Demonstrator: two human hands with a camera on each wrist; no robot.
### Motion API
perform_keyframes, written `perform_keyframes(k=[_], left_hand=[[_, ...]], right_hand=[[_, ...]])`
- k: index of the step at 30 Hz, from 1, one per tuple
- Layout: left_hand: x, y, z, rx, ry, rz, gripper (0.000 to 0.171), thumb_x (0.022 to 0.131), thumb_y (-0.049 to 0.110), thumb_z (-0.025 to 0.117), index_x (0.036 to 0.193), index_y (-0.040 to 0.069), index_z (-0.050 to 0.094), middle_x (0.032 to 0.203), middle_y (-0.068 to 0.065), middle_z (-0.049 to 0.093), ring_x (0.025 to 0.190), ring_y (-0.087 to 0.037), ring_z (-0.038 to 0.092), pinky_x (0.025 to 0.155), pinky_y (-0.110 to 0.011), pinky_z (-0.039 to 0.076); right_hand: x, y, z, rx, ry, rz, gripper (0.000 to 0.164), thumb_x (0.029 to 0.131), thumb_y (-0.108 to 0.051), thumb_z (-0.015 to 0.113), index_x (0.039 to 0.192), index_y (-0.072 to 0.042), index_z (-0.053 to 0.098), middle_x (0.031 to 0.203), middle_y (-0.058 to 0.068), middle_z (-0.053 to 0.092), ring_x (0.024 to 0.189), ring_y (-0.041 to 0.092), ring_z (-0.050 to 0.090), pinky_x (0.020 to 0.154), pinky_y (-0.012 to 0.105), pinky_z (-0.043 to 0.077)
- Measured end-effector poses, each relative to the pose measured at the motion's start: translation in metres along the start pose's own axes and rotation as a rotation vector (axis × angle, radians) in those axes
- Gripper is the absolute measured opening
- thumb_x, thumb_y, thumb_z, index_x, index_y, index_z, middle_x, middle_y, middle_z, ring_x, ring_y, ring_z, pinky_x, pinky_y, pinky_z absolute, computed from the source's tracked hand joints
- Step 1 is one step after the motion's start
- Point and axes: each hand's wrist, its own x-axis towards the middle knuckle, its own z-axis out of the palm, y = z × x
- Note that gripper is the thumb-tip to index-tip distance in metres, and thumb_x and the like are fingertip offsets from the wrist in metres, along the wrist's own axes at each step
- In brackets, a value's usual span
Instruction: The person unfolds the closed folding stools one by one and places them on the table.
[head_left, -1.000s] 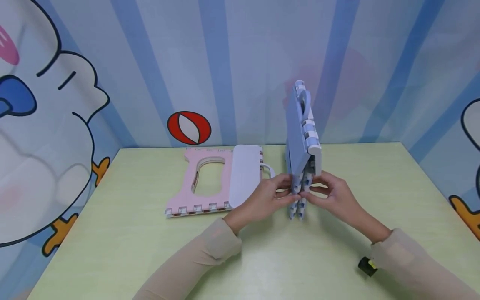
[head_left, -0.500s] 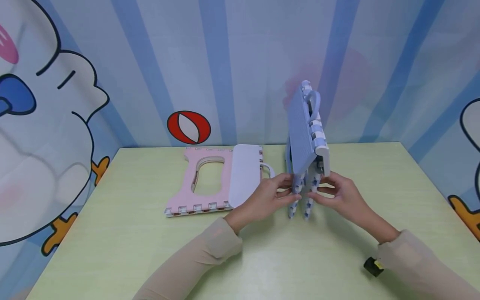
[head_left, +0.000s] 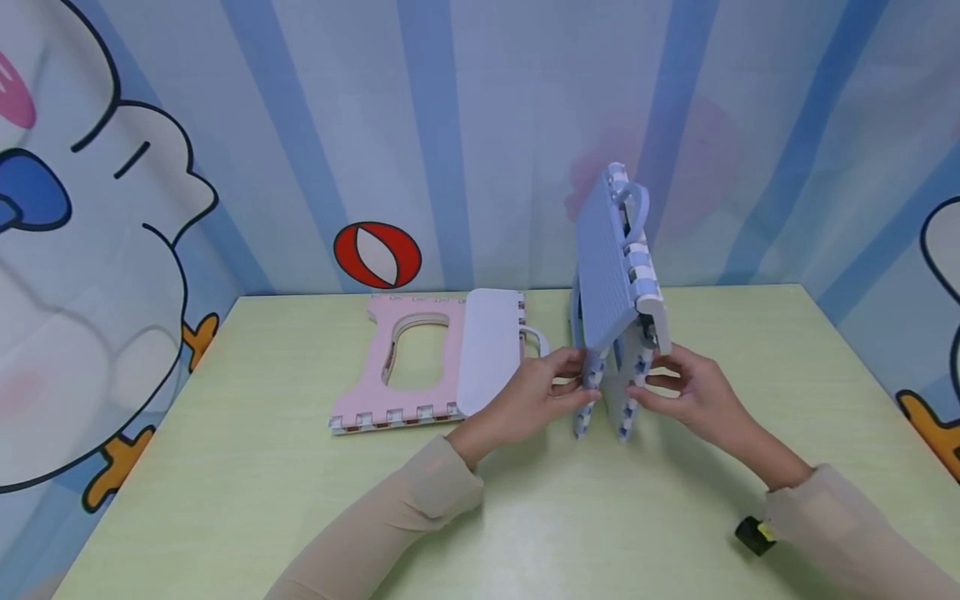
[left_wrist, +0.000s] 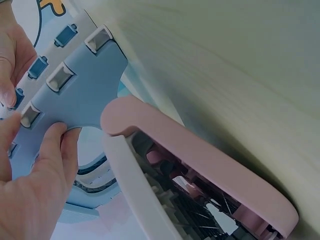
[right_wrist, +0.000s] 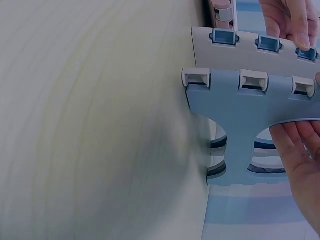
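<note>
A blue folding step stool (head_left: 606, 267) stands on edge, its ribbed top tilted steeply and its two leg panels partly spread. My left hand (head_left: 534, 392) pinches the left leg panel near its lower front edge. On the other panel, my right hand (head_left: 693, 392) grips at about the same height, thumb in front and fingers behind. In the left wrist view, fingers of the left hand (left_wrist: 30, 200) reach into the cut-out of the blue leg panel (left_wrist: 95, 95). The right wrist view shows the right hand (right_wrist: 300, 165) holding its panel (right_wrist: 235, 110) through the cut-out.
A pink folding stool (head_left: 453, 358) with a white panel (head_left: 491, 342) lies folded flat just left of the blue one. Beside the right cuff is a small black item (head_left: 755, 536). The pale green table (head_left: 540, 525) ends at a blue-striped backdrop (head_left: 510, 150).
My right hand has moved to the right, drawing its leg panel away from the left one, so the gap between the panels is wider. The stool's top leans more; my left hand stays put.
</note>
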Motion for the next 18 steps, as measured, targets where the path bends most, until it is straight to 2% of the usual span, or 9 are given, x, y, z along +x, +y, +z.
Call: perform_keyframes(k=[9,12,15,18], left_hand=[[-0.0008,0.0009,-0.0003,0.003,0.0,0.011,0.046,0.097,0.012,0.067,0.137,-0.004,0.051,0.129,-0.016,0.061,0.119,-0.02,0.061,0.092,-0.019,0.05],[-0.0011,0.0014,-0.0002,-0.001,0.001,0.013,0.045,0.097,0.012,0.067,0.136,-0.004,0.051,0.128,-0.017,0.061,0.119,-0.023,0.061,0.092,-0.019,0.05],[-0.0012,0.001,-0.0004,0.004,-0.002,0.017,0.045,0.097,0.012,0.067,0.135,-0.004,0.051,0.129,-0.017,0.061,0.12,-0.023,0.061,0.093,-0.019,0.05],[-0.0011,0.0009,-0.0006,0.012,-0.007,0.026,0.045,0.097,0.012,0.066,0.136,-0.004,0.051,0.129,-0.017,0.061,0.12,-0.022,0.06,0.093,-0.019,0.05]], right_hand=[[-0.003,0.0012,-0.0042,0.0,0.008,-0.008,0.055,0.081,0.01,0.077,0.131,0.006,0.056,0.116,-0.012,0.061,0.1,0.001,0.062,0.084,0.019,0.054],[-0.0037,0.0019,-0.0053,-0.009,0.013,-0.006,0.054,0.08,0.01,0.077,0.13,0.006,0.057,0.115,-0.009,0.062,0.099,0.001,0.062,0.083,0.019,0.054],[-0.0044,0.0017,-0.0063,-0.027,0.016,0.004,0.053,0.08,0.01,0.078,0.129,0.007,0.057,0.114,0.003,0.064,0.098,0.002,0.063,0.083,0.018,0.054],[-0.0052,0.0009,-0.0075,-0.038,0.021,0.015,0.052,0.08,0.009,0.078,0.127,0.008,0.058,0.112,0.007,0.064,0.098,0.003,0.063,0.082,0.017,0.054]])
